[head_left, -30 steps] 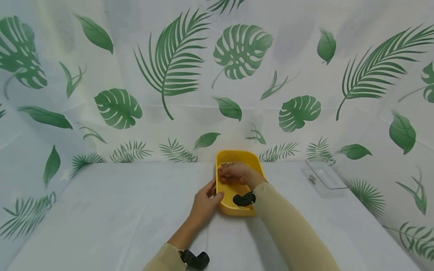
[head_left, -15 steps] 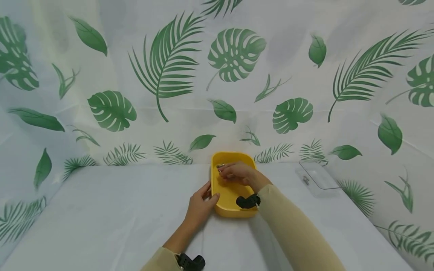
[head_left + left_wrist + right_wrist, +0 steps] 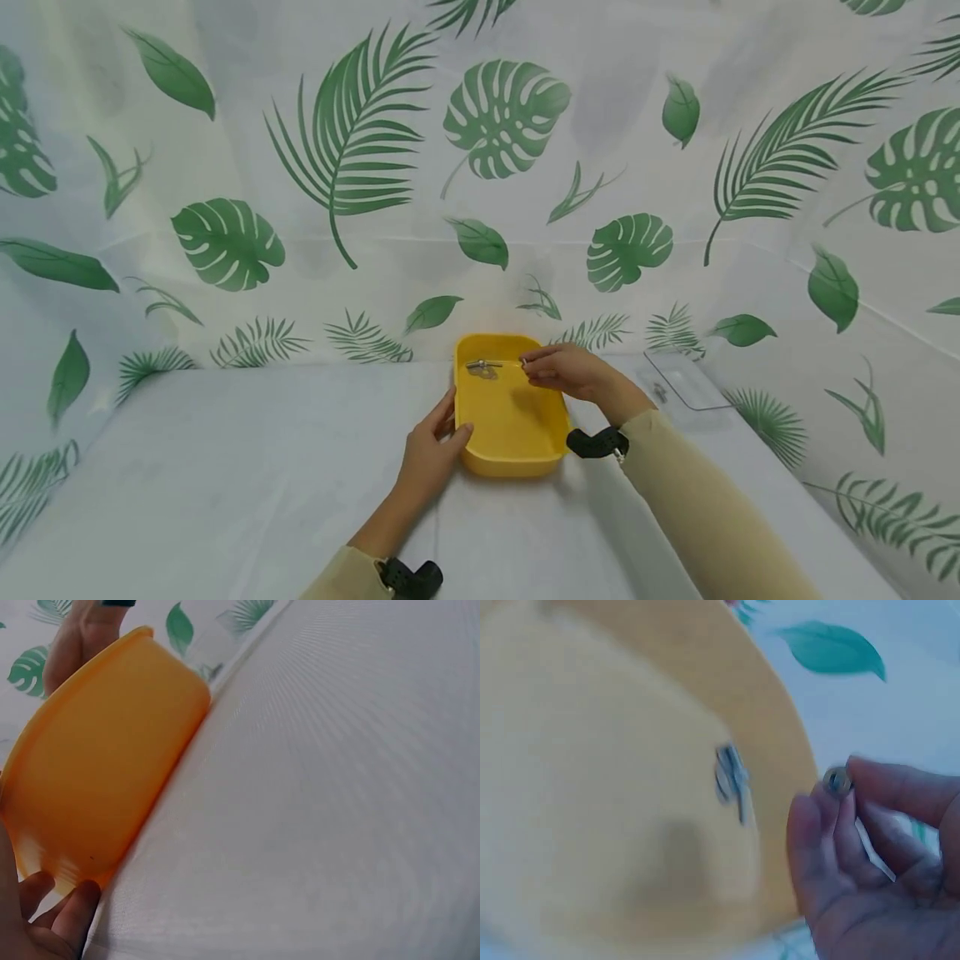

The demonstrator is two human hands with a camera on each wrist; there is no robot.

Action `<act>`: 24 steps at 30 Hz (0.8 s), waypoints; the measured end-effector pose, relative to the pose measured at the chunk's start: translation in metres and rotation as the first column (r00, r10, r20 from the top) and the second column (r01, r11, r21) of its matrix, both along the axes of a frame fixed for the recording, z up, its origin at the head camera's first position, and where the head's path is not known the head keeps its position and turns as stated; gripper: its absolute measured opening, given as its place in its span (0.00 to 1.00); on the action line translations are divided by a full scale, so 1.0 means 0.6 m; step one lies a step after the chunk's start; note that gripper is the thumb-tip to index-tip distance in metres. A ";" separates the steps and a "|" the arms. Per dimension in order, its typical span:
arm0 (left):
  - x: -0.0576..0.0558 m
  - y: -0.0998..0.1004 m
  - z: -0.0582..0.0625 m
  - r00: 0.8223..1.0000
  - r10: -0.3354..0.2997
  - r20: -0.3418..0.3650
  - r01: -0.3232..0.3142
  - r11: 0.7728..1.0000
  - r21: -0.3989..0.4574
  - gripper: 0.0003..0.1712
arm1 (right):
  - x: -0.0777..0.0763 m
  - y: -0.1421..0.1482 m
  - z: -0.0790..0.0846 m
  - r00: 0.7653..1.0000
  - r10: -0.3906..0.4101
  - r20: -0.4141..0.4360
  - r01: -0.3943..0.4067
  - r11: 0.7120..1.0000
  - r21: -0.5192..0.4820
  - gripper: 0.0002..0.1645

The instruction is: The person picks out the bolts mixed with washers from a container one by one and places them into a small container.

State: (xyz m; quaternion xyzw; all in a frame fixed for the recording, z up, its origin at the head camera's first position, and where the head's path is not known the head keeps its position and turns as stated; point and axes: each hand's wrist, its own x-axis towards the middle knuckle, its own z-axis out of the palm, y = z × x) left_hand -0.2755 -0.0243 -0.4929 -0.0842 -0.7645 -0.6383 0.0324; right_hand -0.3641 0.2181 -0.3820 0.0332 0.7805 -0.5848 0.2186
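Note:
A yellow tray stands on the white table. My left hand holds its left side, thumb at the rim and fingers against the outer wall; in the left wrist view the fingertips touch the wall low down. Over the tray's right rim, my right hand pinches a small round metal piece with a hole in its end, between thumb and fingertips. Its full length is hidden. Small metal parts, one of them rod-shaped, lie together inside the tray near its far left corner.
A clear plastic box stands to the right on the table, with a small metal item at its left side. Behind the table hangs a white cloth printed with green leaves. Both wrists carry black camera mounts.
My right hand has moved right, from the metal parts in the tray to the right rim, with the small metal piece. The left hand stays on the tray. The head view has shifted slightly right.

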 end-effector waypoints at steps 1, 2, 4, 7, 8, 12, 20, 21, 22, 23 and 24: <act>-0.001 -0.001 0.000 1.000 0.002 0.000 -0.002 1.000 -0.002 0.38 | 0.002 0.013 0.005 1.000 0.012 -0.015 -0.012 1.000 0.003 0.30; -0.001 -0.001 0.001 1.000 0.002 0.001 -0.002 1.000 0.001 0.38 | 0.003 0.026 0.010 0.999 0.027 -0.029 -0.027 1.000 0.007 0.31; -0.002 -0.002 0.001 1.000 0.002 0.003 -0.002 1.000 -0.003 0.38 | 0.006 0.053 0.021 0.998 0.031 -0.055 -0.031 0.999 0.012 0.32; -0.003 -0.004 0.000 1.000 0.009 0.005 -0.008 1.000 -0.007 0.38 | 0.012 0.095 0.034 0.996 0.027 -0.083 -0.024 0.999 0.035 0.32; -0.003 -0.004 -0.001 1.000 0.011 0.007 -0.011 1.000 -0.009 0.38 | 0.013 0.110 0.037 0.996 0.024 -0.088 -0.020 0.999 0.045 0.32; -0.005 -0.005 -0.003 1.000 0.022 0.001 -0.022 1.000 -0.016 0.38 | 0.018 0.162 0.042 0.996 -0.013 -0.088 0.019 0.997 0.072 0.33; -0.003 -0.009 0.000 1.000 0.005 -0.015 -0.005 1.000 0.003 0.38 | 0.029 0.250 0.039 0.992 -0.092 -0.085 0.097 0.994 0.054 0.33; -0.003 -0.010 0.001 1.000 -0.002 -0.021 0.002 1.000 0.006 0.38 | 0.030 0.260 0.040 0.991 -0.111 -0.081 0.115 0.992 0.051 0.30; -0.004 -0.011 0.001 1.000 -0.008 -0.027 0.009 1.000 0.008 0.38 | 0.030 0.269 0.043 0.988 -0.135 -0.070 0.139 0.989 0.045 0.24; -0.005 -0.012 0.000 0.999 -0.012 -0.033 0.013 1.000 0.012 0.37 | 0.029 0.278 0.045 0.986 -0.155 -0.061 0.158 0.986 0.046 0.18; -0.006 -0.013 0.001 0.999 -0.013 -0.038 0.014 1.000 0.010 0.37 | 0.028 0.287 0.047 0.984 -0.171 -0.052 0.173 0.984 0.042 0.13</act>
